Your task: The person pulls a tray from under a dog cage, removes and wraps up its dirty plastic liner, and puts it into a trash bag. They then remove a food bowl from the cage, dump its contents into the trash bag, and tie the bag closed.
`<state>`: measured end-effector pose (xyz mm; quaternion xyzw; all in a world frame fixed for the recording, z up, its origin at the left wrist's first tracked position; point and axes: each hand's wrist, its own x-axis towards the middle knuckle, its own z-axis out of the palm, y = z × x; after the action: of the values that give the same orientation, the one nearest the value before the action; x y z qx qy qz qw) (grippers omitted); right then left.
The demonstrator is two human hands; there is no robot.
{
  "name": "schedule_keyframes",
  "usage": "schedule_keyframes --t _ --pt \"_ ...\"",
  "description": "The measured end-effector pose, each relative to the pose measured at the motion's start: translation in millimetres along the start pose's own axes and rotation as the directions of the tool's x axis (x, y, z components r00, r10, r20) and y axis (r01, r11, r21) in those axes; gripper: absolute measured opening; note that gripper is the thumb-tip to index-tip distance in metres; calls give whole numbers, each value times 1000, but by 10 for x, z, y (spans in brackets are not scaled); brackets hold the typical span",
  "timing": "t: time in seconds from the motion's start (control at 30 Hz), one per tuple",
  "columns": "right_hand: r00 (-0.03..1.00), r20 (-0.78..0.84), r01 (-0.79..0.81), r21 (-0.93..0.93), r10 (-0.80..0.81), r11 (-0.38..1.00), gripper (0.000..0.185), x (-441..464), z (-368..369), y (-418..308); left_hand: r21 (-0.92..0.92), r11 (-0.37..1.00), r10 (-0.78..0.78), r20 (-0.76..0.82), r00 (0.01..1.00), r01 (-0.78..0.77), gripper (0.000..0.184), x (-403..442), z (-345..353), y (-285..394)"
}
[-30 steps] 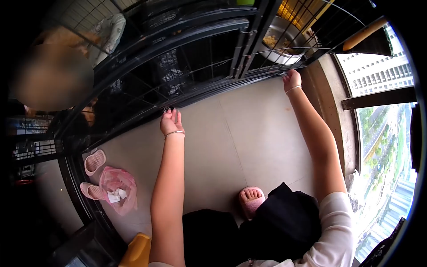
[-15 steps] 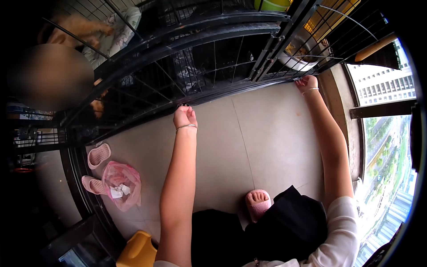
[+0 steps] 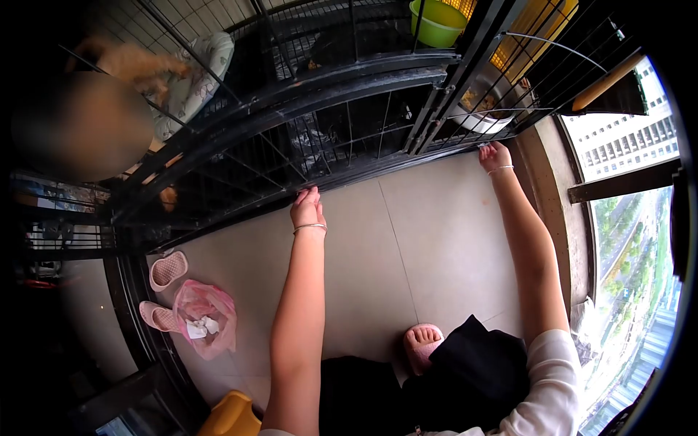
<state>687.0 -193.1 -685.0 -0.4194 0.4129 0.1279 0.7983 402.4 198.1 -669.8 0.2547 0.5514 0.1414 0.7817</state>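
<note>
My left hand [image 3: 308,208] reaches to the bottom edge of a black wire cage [image 3: 349,174]. Its fingers are stretched out, with the tips at that edge. Farther right, my right hand [image 3: 495,155] is at the same bottom edge, by the cage's corner. Its fingers are curled, and what they hold, if anything, is hidden. Just behind the bars near my right hand sits a metal bowl [image 3: 486,122] with food in it. Shiny black plastic [image 3: 309,142] shows inside the cage, beyond my left hand.
Inside the cage are a green basin [image 3: 438,23], a pale cushion [image 3: 211,69] and a brown-furred animal [image 3: 134,62]. Pink slippers [image 3: 169,270] and a pink plastic bag [image 3: 218,301] with white scraps stand at the left. A yellow object [image 3: 233,416] is below. A window [image 3: 632,240] lines the right.
My left hand's fingers have gone from curled to stretched out. My right hand stays near the cage corner. The view has shifted slightly, showing more of the green basin.
</note>
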Motion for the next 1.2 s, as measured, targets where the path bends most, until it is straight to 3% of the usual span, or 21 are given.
schedule_keyframes --t 0.07,0.13,0.27,0.33,0.37,0.47,0.53,0.6,0.67,0.77,1.1,1.2 --pt "995 97 21 42 -25 999 20 39 -29 24 119 992 32 146 989 -49 21 25 -47 -17" --pt "995 93 36 48 -41 998 19 30 -25 50 61 997 42 156 987 -53 20 14 -40 -18" --pt "979 30 203 -3 -203 979 11 -213 40 170 40 986 150 202 968 -161 17 -5 0 -36" --pt "937 77 348 -162 -339 924 6 -285 62 201 45 973 209 236 949 -225 15 32 10 -81" --pt "915 117 401 -145 -387 905 10 -322 74 204 -8 974 223 245 943 -228 15 50 11 -102" --pt "925 196 350 -102 -326 931 12 -287 44 191 -92 972 232 276 933 -215 14 70 2 -100" --pt "908 317 283 18 -274 959 17 -114 -29 226 -193 965 241 382 892 -178 12 125 -20 -118" --pt "884 379 255 104 -275 961 21 -92 -32 254 -222 960 249 386 889 -172 13 168 -19 -137" --pt "882 384 254 100 -273 962 19 -75 -76 251 -244 955 253 382 889 -167 14 173 -46 -165" --pt "798 519 290 111 -305 950 12 -296 -118 263 -266 953 245 387 889 -147 16 86 -70 -120" --pt "867 466 162 73 -177 984 21 -706 -1091 449 -226 972 136 342 930 -60 22 -431 -824 -373" --pt "883 442 126 97 -156 987 28 -1243 -1170 516 -183 983 72 338 938 -10 22 -694 -1102 -443"
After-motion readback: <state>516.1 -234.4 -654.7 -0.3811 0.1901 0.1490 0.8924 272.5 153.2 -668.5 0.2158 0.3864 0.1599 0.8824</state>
